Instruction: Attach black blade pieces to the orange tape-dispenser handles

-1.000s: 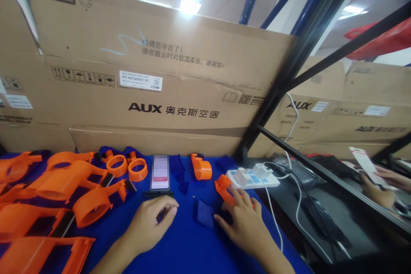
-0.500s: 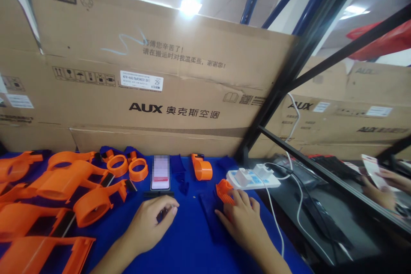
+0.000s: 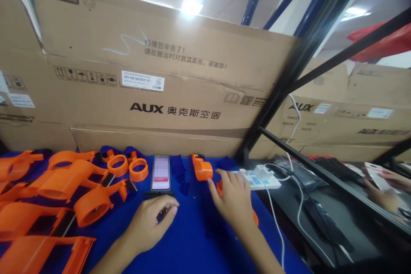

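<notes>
My left hand [image 3: 154, 224] rests on the blue table covering, fingers curled towards the thumb; a small dark patch shows in the gap, too little to name. Just beyond it a phone [image 3: 161, 175] stands upright, its screen partly blurred. My right hand [image 3: 231, 199] is open, fingers spread, above an orange tape dispenser [image 3: 255, 218] that it mostly hides. Whether it touches that dispenser I cannot tell. Close to its fingertips sits a small orange tape dispenser [image 3: 203, 170]. Several more orange tape dispensers [image 3: 93, 207] crowd the left side.
A white power strip [image 3: 261, 180] with plugs and cables lies right of my right hand. A large cardboard box [image 3: 180, 132] walls off the back. A black metal frame [image 3: 266, 107] slants down at the right; beyond it another person's hands [image 3: 385, 195] hold a pale item.
My right hand has moved forward and slightly left, from the near orange dispenser towards the small one behind, with its fingers spreading. My left hand stays in place.
</notes>
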Demonstrator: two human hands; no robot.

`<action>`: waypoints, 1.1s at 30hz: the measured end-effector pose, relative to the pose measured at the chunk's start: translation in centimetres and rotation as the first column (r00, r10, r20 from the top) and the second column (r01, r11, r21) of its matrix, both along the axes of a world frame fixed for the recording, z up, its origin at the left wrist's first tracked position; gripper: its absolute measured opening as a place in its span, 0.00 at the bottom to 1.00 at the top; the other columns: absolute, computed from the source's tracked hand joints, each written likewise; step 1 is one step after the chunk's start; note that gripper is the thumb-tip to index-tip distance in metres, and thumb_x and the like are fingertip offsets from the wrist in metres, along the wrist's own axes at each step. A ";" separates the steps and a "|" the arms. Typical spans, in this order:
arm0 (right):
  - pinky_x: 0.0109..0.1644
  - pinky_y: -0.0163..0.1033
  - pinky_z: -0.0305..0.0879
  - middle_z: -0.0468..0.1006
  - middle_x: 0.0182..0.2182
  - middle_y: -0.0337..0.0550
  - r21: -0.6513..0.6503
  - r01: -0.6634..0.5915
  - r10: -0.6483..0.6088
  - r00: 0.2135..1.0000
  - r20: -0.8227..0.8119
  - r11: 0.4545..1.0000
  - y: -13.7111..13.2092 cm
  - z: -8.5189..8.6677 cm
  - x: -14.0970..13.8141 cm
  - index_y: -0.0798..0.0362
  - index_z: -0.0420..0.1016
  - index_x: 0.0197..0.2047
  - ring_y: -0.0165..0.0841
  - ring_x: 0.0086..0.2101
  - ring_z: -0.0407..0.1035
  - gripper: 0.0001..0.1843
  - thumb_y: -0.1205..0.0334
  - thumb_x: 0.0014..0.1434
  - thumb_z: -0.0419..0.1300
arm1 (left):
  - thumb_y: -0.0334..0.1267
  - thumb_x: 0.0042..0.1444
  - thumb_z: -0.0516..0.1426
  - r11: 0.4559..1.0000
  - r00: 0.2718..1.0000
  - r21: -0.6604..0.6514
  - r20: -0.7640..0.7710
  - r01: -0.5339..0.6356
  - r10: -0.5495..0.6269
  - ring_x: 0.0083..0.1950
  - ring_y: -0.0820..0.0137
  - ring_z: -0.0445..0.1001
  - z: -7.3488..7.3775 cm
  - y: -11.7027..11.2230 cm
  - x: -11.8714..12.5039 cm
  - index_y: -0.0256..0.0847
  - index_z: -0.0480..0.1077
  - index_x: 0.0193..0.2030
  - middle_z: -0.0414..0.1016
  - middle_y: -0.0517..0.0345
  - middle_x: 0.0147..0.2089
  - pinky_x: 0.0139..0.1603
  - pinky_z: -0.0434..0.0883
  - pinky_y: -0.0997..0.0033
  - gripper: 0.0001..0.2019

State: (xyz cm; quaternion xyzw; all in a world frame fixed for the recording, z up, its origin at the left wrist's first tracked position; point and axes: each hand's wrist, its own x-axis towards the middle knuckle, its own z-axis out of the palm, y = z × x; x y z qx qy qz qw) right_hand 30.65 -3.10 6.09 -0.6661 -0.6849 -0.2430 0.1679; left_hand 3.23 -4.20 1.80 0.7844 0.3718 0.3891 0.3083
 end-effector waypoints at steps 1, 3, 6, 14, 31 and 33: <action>0.51 0.51 0.56 0.79 0.50 0.56 -0.002 0.026 -0.026 1.000 0.004 1.000 0.9 0.2 -0.6 0.53 0.71 0.60 0.51 0.50 0.67 0.25 0.45 0.71 0.51 | 0.42 0.70 0.54 1.000 1.000 0.003 -0.005 0.002 -0.002 0.37 0.67 0.79 0.0 0.0 0.0 0.48 0.76 0.47 0.82 0.59 0.38 0.41 0.72 0.71 0.10; 0.50 0.52 0.55 0.79 0.50 0.61 -0.043 0.097 -0.096 0.995 0.017 0.994 2.6 0.3 -1.7 0.56 0.67 0.65 0.54 0.49 0.67 0.33 0.40 0.68 0.54 | 0.42 0.70 0.53 1.000 1.000 0.015 -0.017 0.002 -0.002 0.36 0.68 0.78 -0.1 0.1 0.0 0.48 0.76 0.47 0.81 0.59 0.37 0.40 0.72 0.71 0.10; 0.48 0.51 0.53 0.82 0.43 0.62 -0.139 0.132 -0.129 0.991 0.028 0.982 4.7 0.2 -2.9 0.59 0.70 0.61 0.54 0.46 0.70 0.31 0.43 0.66 0.59 | 0.42 0.70 0.53 0.999 0.999 0.042 -0.037 -0.007 0.009 0.35 0.68 0.78 -0.2 0.5 -0.2 0.48 0.76 0.47 0.81 0.59 0.37 0.39 0.71 0.71 0.10; 0.44 0.45 0.52 0.84 0.40 0.53 -0.063 0.047 -0.049 0.998 -0.034 0.997 4.5 2.3 -2.6 0.55 0.77 0.55 0.47 0.43 0.72 0.19 0.54 0.66 0.58 | 0.44 0.68 0.55 0.998 0.997 -0.018 0.042 -0.056 0.057 0.34 0.67 0.78 -0.4 0.8 -0.3 0.48 0.79 0.46 0.82 0.58 0.36 0.36 0.71 0.70 0.11; 0.42 0.50 0.60 0.75 0.36 0.47 0.429 -0.704 0.800 0.344 -0.491 0.566 -0.2 -2.3 -11.5 0.53 0.72 0.56 0.42 0.36 0.69 0.37 0.30 0.68 0.43 | 0.49 0.51 0.70 0.784 0.458 -0.610 0.732 0.112 0.504 0.55 0.53 0.79 0.0 2.2 0.1 0.42 0.80 0.51 0.85 0.52 0.49 0.59 0.72 0.56 0.22; 0.43 0.48 0.62 0.76 0.35 0.44 0.430 -0.614 0.701 0.304 -0.646 0.662 0.7 -2.9 -11.1 0.51 0.72 0.57 0.40 0.36 0.70 0.27 0.41 0.73 0.45 | 0.48 0.53 0.69 0.792 0.475 -0.596 0.740 0.136 0.476 0.58 0.52 0.78 -0.2 2.4 0.3 0.42 0.79 0.54 0.84 0.50 0.53 0.62 0.71 0.54 0.23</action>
